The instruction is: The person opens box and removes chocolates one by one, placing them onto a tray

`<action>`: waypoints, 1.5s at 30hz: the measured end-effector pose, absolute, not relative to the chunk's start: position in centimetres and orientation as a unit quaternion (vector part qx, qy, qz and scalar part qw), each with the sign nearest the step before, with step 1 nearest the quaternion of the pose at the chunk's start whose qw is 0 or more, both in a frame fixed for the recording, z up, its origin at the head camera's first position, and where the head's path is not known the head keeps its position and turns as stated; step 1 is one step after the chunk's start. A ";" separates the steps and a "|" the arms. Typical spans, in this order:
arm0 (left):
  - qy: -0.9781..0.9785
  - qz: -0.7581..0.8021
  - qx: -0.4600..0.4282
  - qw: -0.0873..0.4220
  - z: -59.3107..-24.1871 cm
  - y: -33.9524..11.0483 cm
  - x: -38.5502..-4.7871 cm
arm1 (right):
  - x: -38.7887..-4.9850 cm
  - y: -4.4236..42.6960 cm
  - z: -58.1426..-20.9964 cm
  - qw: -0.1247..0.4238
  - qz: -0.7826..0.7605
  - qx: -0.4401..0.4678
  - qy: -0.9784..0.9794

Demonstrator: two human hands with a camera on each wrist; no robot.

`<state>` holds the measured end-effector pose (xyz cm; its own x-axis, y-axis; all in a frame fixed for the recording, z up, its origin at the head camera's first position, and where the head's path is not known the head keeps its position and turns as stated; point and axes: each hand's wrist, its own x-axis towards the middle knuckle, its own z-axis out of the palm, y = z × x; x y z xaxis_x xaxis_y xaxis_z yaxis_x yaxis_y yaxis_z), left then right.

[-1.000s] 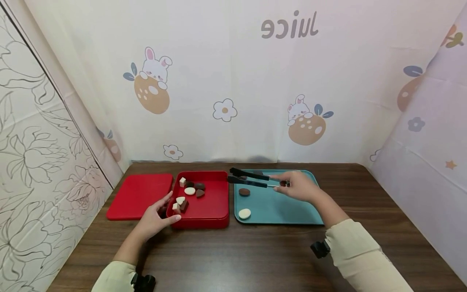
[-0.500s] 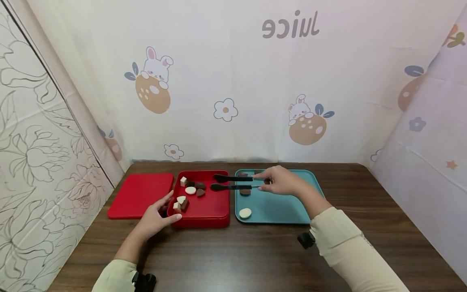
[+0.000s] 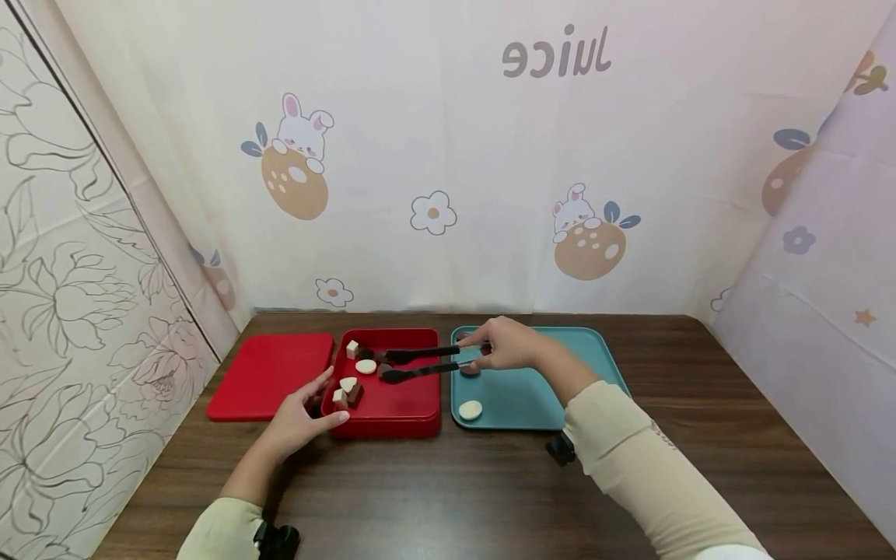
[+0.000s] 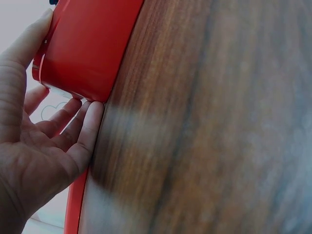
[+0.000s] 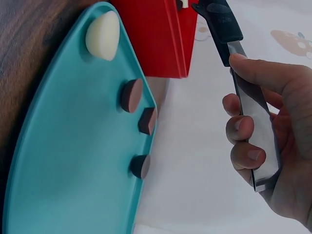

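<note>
My left hand [image 3: 297, 424] grips the left side of the red box [image 3: 413, 393], thumb at the front corner; in the left wrist view its fingers [image 4: 90, 122] touch the box wall [image 4: 87, 53]. Several white and brown pieces, one a white oval [image 3: 365, 366], lie in the box's left half. My right hand [image 3: 514, 342] holds black-ended tongs [image 3: 420, 372], arms apart, their tips over the box beside dark pieces. Whether anything touches the tips I cannot tell. The right wrist view shows my fingers and thumb [image 5: 258, 70] round the tongs' metal handle [image 5: 263, 141].
Right of the box lies a teal tray [image 3: 539, 400] with a white piece [image 3: 470, 410] at its front left; several brown pieces [image 5: 131, 95] show on it in the right wrist view. A flat red lid [image 3: 269, 377] lies left of the box. Behind hangs a printed curtain [image 3: 490, 155].
My right hand has moved left with the tongs, from over the tray to the box's dark pieces. The left hand has stayed at the box.
</note>
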<state>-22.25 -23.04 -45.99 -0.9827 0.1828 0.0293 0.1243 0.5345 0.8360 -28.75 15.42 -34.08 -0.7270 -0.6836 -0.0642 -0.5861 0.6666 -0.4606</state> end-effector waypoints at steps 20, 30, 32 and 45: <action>0.871 0.481 0.093 0.028 -46.0 -23.0 -22.3 | -29.3 11.4 -35.6 0.152 -0.162 -0.356 0.908; 0.874 0.475 0.093 0.027 -46.1 -23.1 -22.3 | -29.3 10.2 -36.1 0.163 -0.139 -0.369 0.904; 0.875 0.474 0.092 0.027 -46.1 -23.1 -22.2 | -29.3 9.9 -36.2 0.166 -0.130 -0.369 0.905; 0.869 0.485 0.095 0.022 -46.3 -23.2 -22.3 | -29.1 8.4 -36.6 0.182 -0.151 -0.348 0.907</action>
<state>-22.26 -23.17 -46.26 -0.9809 0.1869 0.0534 0.1435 0.5113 0.8473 -29.07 8.41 -36.59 -0.6920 -0.6859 -0.2251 -0.5759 0.7125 -0.4009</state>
